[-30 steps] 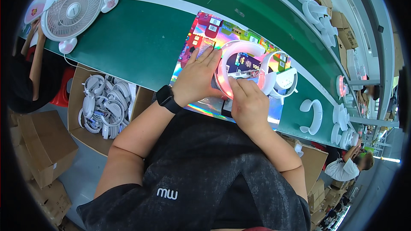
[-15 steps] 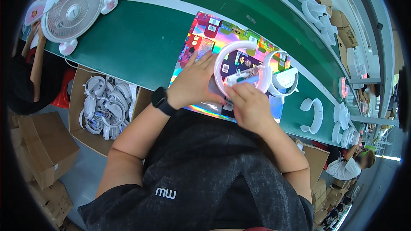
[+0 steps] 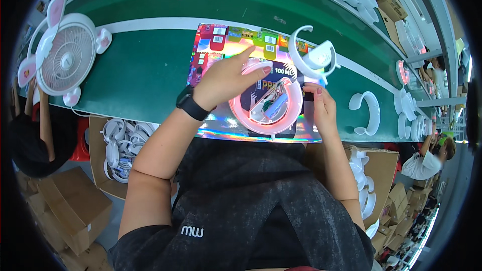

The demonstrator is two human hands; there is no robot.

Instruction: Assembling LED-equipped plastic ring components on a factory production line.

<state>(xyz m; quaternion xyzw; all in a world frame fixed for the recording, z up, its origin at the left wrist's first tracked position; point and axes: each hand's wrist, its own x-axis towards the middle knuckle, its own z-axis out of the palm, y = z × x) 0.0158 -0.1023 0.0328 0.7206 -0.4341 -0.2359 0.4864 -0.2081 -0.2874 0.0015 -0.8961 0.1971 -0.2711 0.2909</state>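
Note:
A C-shaped neck fan shell, tinted pink by reflected light, lies with its inside up on a shiny multicoloured printed sheet. A blue cylinder and thin wires show inside it. My left hand, with a black watch at the wrist, rests over the shell's upper left part, thumb and fingers stretched apart. To the right of the shell is my right hand, its fingertips drawn together; whatever they pinch is too small to make out. Just beyond them, a second white neck fan sits across the sheet's far right corner.
A white table fan stands at the left. Cardboard boxes of white neck fan parts and curved shells flank me below the green table. Another curved shell lies right. Co-workers sit at both sides.
My right hand has withdrawn from inside the shell to its right side. The shell has shifted down and left, now lying with its inside showing. The left hand has moved over its upper part.

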